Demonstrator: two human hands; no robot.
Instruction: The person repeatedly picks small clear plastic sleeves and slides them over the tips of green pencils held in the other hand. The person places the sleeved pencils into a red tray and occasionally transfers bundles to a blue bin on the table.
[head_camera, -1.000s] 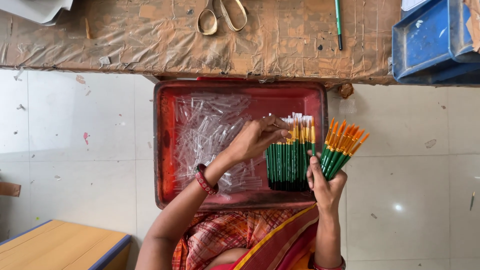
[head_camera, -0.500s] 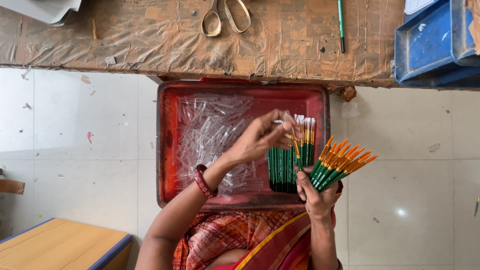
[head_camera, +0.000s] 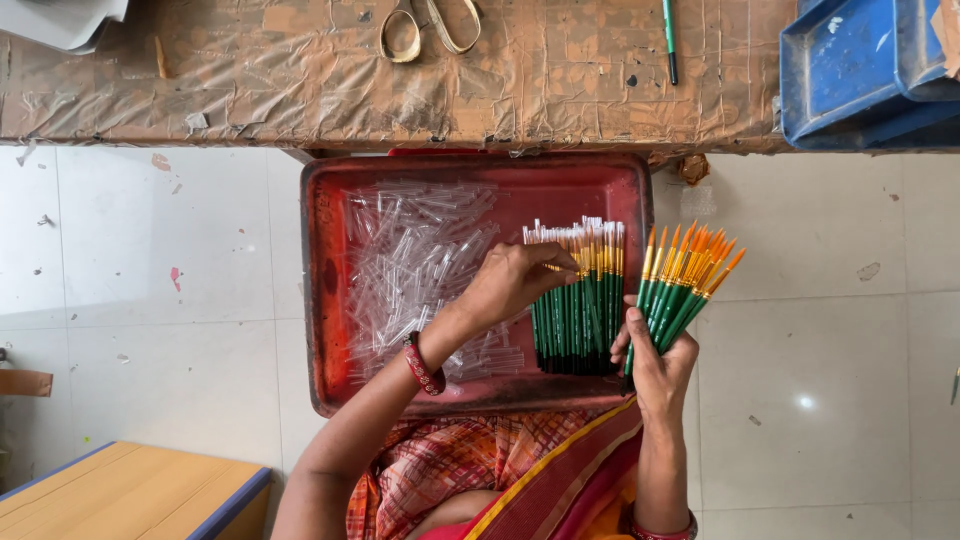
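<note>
Since a moment ago our left hand (head_camera: 515, 283) has dropped from above the brush tips to the top of the row of green-handled brushes (head_camera: 578, 300) lying in the red tray (head_camera: 322, 280), and the fan in our right hand has tilted a little more upright. We cannot tell whether the left fingers pinch a brush or only touch the row, since the back of the hand hides them. Our right hand (head_camera: 660, 365) is closed around a fanned bunch of brushes (head_camera: 685, 285) held just beside the tray's right edge, over the tiled floor. A heap of clear plastic tubes (head_camera: 420, 270) fills the tray's left part; single tubes are hard to make out. On the bench (head_camera: 250, 80) above, the scissors (head_camera: 430, 25), a green pen (head_camera: 670, 40) and blue trays (head_camera: 860, 70) are cut off by the frame
</note>
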